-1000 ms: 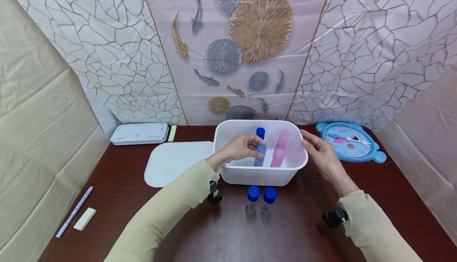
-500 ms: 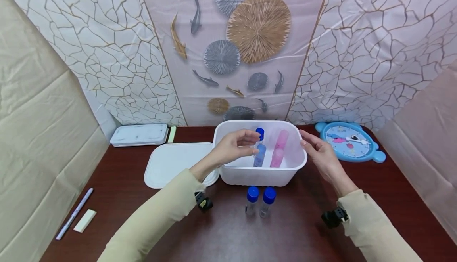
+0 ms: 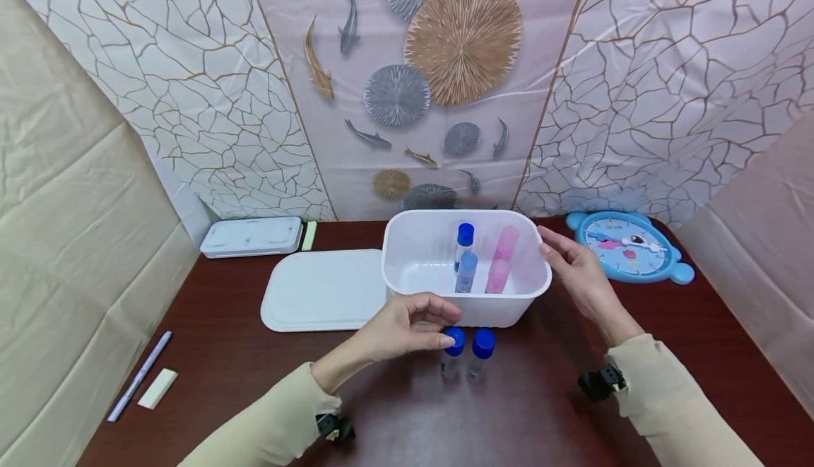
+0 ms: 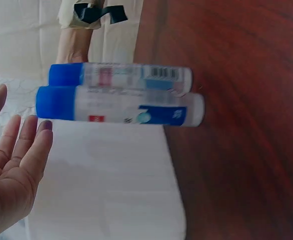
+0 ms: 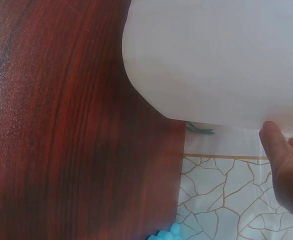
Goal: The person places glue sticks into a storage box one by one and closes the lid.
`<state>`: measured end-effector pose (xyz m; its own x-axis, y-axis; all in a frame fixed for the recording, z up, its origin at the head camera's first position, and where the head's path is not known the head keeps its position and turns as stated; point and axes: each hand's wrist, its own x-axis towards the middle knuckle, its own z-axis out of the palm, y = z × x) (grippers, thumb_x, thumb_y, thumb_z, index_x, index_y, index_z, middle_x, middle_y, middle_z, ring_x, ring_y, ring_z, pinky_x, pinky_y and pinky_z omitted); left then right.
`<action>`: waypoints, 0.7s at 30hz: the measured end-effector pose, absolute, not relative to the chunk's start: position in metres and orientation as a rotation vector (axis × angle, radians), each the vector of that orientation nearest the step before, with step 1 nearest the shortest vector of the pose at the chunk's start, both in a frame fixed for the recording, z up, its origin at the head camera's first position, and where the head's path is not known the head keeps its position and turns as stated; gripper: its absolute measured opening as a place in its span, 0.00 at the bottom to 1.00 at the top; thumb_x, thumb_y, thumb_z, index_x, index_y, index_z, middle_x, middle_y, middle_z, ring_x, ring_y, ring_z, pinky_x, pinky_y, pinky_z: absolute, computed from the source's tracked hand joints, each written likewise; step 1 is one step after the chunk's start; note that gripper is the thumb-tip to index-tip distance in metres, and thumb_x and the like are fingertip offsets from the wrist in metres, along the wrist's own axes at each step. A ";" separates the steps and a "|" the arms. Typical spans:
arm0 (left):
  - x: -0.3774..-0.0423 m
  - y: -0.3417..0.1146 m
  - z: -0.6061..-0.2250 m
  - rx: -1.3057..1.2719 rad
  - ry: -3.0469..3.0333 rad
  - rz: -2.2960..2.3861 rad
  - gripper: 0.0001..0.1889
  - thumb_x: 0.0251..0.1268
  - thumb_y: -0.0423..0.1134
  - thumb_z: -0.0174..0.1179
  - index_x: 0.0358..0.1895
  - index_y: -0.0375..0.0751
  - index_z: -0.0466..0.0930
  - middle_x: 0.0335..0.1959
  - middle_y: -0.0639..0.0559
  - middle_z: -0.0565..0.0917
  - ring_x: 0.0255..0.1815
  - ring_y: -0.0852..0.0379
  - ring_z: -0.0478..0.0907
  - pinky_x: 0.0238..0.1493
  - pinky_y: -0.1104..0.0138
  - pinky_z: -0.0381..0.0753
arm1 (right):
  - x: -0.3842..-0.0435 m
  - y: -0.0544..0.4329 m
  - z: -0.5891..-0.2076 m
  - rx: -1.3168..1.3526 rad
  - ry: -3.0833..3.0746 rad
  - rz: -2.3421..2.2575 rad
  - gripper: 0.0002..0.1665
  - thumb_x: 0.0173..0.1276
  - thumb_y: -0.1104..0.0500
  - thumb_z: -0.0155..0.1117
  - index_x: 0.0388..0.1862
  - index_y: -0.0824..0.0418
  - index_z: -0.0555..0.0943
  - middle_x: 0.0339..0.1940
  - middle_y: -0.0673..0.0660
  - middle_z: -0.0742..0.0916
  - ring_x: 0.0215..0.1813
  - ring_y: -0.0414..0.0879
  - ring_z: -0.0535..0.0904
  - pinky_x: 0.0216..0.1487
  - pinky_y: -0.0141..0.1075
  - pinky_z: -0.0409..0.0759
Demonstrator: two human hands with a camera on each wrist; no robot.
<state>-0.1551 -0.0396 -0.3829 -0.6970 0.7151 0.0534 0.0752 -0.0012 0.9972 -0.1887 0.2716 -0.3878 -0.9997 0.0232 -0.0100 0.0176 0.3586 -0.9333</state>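
Observation:
Two glue sticks with blue caps, a left one (image 3: 452, 361) and a right one (image 3: 480, 357), stand upright side by side in front of a white bin (image 3: 467, 308). My left hand (image 3: 407, 327) is at the left glue stick's cap, thumb and fingers spread apart around nothing gripped; the left wrist view shows the fingers just short of the caps. Inside the bin stand a blue-capped glue stick (image 3: 465, 241), a light blue tube (image 3: 466, 273) and two pink tubes, the nearer pink tube (image 3: 497, 276) in front. My right hand (image 3: 581, 276) touches the bin's right rim with extended fingers.
A white lid (image 3: 327, 290) lies left of the bin. Behind it are a white case (image 3: 251, 237) and a pale green strip (image 3: 309, 236). A pen (image 3: 140, 376) and an eraser-like block (image 3: 157, 388) lie at left. A blue toy clock (image 3: 626, 246) sits at back right.
My left hand let go of the light blue tube inside the bin, drew back and came down toward the glue sticks in front. My right hand stayed at the rim.

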 end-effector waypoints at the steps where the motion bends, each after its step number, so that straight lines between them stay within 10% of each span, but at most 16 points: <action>1: -0.154 -0.039 -0.385 0.814 1.801 1.749 0.19 0.56 0.24 0.63 0.52 0.24 0.73 0.52 0.26 0.76 0.53 0.45 0.78 0.56 0.64 0.77 | -0.189 0.271 -0.388 -0.037 -2.581 1.779 0.36 0.73 0.44 0.48 0.73 0.60 0.57 0.70 0.66 0.67 0.55 0.35 0.71 0.47 0.17 0.74; 9: -0.153 -0.032 -0.398 0.837 1.834 1.722 0.20 0.53 0.23 0.64 0.51 0.24 0.75 0.49 0.29 0.78 0.47 0.52 0.79 0.56 0.56 0.77 | -0.187 0.271 -0.388 -0.029 -2.599 1.728 0.35 0.73 0.44 0.47 0.73 0.59 0.58 0.70 0.65 0.68 0.56 0.36 0.71 0.46 0.16 0.73; 21: -0.151 -0.032 -0.407 0.821 1.895 1.674 0.18 0.53 0.25 0.66 0.49 0.28 0.78 0.47 0.35 0.81 0.42 0.67 0.79 0.51 0.69 0.79 | -0.187 0.271 -0.389 -0.041 -2.604 1.722 0.35 0.73 0.44 0.47 0.73 0.59 0.58 0.70 0.65 0.68 0.61 0.49 0.70 0.46 0.17 0.74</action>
